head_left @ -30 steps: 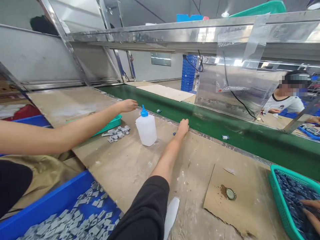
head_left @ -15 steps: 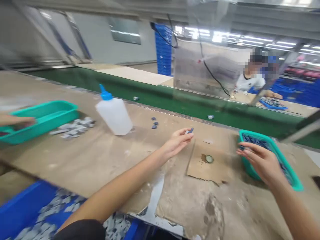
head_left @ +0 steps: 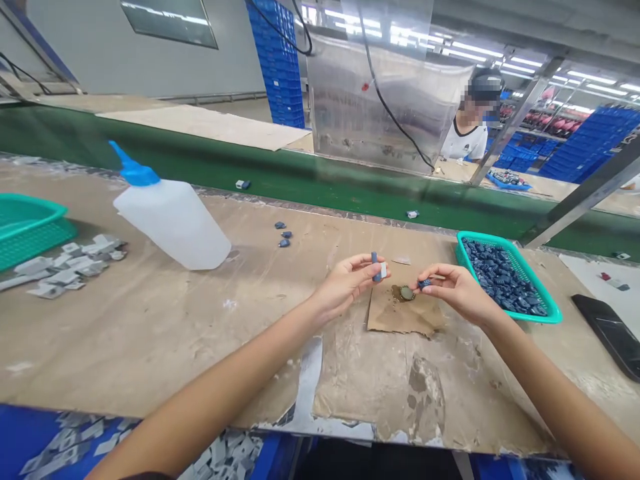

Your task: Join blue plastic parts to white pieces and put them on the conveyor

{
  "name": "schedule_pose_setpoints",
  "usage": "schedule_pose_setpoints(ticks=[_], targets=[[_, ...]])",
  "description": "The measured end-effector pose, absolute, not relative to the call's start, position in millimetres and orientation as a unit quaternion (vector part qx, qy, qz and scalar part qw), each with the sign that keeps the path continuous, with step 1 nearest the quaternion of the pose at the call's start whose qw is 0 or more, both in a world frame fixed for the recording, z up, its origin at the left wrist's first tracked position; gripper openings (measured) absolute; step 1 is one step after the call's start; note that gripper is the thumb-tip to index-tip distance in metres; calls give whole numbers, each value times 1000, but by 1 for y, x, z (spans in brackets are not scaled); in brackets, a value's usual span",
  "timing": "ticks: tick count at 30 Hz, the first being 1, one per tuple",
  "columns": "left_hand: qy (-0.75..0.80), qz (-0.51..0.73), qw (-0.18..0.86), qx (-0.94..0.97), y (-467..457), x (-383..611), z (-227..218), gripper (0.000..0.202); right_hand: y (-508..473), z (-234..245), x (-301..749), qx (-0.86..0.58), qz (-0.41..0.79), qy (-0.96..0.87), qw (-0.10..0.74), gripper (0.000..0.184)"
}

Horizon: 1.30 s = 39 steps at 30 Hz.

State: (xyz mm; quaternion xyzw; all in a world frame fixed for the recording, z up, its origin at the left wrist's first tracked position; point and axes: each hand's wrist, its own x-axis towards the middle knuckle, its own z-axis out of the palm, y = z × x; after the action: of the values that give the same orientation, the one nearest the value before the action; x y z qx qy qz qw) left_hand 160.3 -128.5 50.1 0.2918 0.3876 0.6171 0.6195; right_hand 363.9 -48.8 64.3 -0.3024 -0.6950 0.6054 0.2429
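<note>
My left hand (head_left: 350, 283) pinches a small dark blue part with a white piece (head_left: 377, 268) above the table. My right hand (head_left: 457, 290) pinches another small dark blue part (head_left: 425, 283) right beside a bottle cap (head_left: 407, 293) that lies on a scrap of brown cardboard (head_left: 400, 313). A green basket (head_left: 547, 308) full of the same dark blue parts stands just right of my right hand.
A white squeeze bottle with a blue nozzle (head_left: 170, 217) leans at the left, next to grey parts (head_left: 65, 263) and a second green basket (head_left: 27, 230). Three loose blue parts (head_left: 283, 234) lie behind. A green conveyor (head_left: 325, 180) runs along the back. A phone (head_left: 610, 333) lies at the right. A person sits opposite.
My head has turned right and down. My left hand has come back from the conveyor edge with a small part; my right hand left the basket with a part and came to the cap.
</note>
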Motion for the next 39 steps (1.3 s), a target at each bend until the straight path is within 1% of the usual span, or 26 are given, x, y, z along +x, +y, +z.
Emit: schedule_pose_setpoints(ticks=[3,6,8,10,13,15,17,20,22,24,25,27,29,31,33,35,39], targets=[[413,605,610,302,-128,162,49,29,-44,62,360,-325,523,-750,241,27],[426,583,615,317,-129,163,48,30,-37,59,357,-330,456,-796,223,22],[425,571,631,309,-130,163,48,30,-33,60,356,-326,403,-832,197,14],[432,564,639,295,-129,163,47,28,-31,63,353,-312,322,-880,158,7],[449,563,631,289,-128,163,46,23,-31,67,345,-277,195,-938,77,18],[448,566,626,295,-127,163,45,24,-33,67,339,-257,128,-958,25,22],[449,564,621,309,-126,163,43,26,-35,65,334,-246,85,-965,-3,23],[464,557,595,346,-126,163,42,27,-38,62,330,-240,74,-968,-11,25],[484,550,567,376,-126,162,42,24,-38,63,331,-239,85,-967,-3,25],[500,543,546,396,-126,162,41,22,-37,66,334,-260,138,-955,39,23],[503,541,542,401,-126,162,41,22,-36,69,335,-277,193,-939,73,20],[499,543,541,405,-126,163,40,23,-35,74,339,-310,342,-875,146,18],[486,543,545,414,-127,164,39,24,-36,79,341,-321,492,-783,206,25],[475,542,550,423,-127,165,38,25,-39,81,341,-314,587,-703,250,33],[464,545,556,423,-128,167,38,27,-44,80,338,-308,634,-655,274,38],[454,549,562,420,-129,168,38,28,-47,78,335,-309,654,-634,275,40],[452,548,560,426,-130,169,37,28,-51,73,328,-326,644,-636,274,46]])
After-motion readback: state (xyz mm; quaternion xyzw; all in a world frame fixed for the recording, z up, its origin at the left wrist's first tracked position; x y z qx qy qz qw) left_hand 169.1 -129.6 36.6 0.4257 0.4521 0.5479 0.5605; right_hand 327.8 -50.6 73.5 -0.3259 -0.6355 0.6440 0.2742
